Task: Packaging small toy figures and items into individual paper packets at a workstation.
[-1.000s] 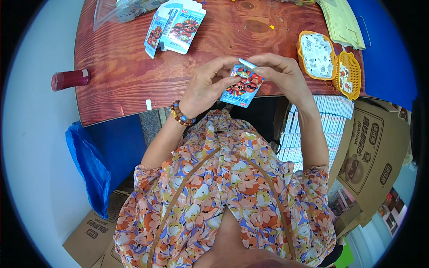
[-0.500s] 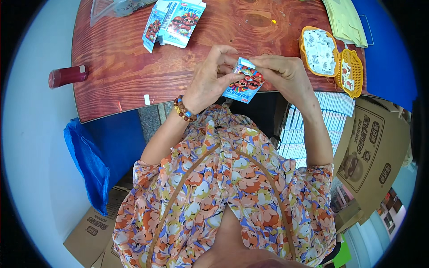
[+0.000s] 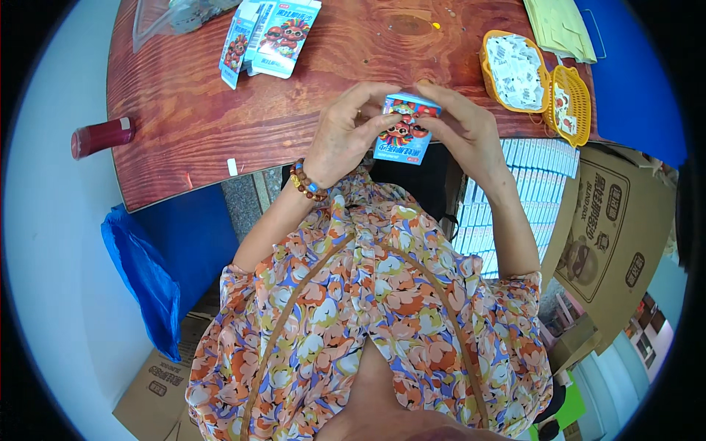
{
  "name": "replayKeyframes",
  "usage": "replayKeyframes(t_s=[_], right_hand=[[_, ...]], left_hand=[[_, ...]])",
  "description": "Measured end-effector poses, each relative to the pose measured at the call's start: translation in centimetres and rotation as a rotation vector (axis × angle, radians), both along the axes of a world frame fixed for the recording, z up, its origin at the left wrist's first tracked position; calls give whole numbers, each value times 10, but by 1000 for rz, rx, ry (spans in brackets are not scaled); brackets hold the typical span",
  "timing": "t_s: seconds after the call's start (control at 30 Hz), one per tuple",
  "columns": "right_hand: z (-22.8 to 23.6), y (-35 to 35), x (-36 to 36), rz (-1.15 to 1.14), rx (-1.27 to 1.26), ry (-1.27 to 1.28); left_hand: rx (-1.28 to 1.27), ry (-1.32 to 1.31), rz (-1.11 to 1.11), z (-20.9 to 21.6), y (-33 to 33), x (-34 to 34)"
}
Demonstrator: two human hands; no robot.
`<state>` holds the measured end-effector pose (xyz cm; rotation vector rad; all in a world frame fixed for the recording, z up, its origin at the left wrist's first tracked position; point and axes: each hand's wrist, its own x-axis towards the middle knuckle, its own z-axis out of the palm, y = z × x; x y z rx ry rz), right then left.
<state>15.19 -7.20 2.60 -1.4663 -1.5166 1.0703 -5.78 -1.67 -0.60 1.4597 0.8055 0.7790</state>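
Observation:
A small light-blue printed carton (image 3: 401, 143) is held over the table's near edge, its cartoon face turned up toward me. My left hand (image 3: 351, 132) grips its left side with the thumb across the front, and a beaded bracelet circles that wrist. From the other side my right hand (image 3: 467, 132) closes on the carton, its thumb on the front and fingers at the far end. Both hands' far fingers are partly hidden behind the carton. Whatever is inside it does not show.
Flattened blue cartons (image 3: 276, 40) lie at the table's far left, near a dark red cylinder (image 3: 103, 137). Yellow baskets (image 3: 581, 92) with small packets and cards stand at right, beside pale yellow sheets (image 3: 562, 29). Below them, rows of packed cartons (image 3: 515, 198) adjoin a cardboard box (image 3: 607, 228).
My right fingers have moved from pinching the carton's far top corner to gripping its right side, with the thumb now on the front. The carton has turned more upright. The view has shifted slightly.

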Motion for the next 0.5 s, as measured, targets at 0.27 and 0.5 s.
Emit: replayKeyframes(t_s=[0.27, 0.5], right_hand=[[-17, -4, 28, 170, 98, -2], [-50, -38, 8, -61, -202, 627]], left_hand=[[-157, -48, -9, -6, -11, 11], [-103, -94, 64, -21, -12, 21]])
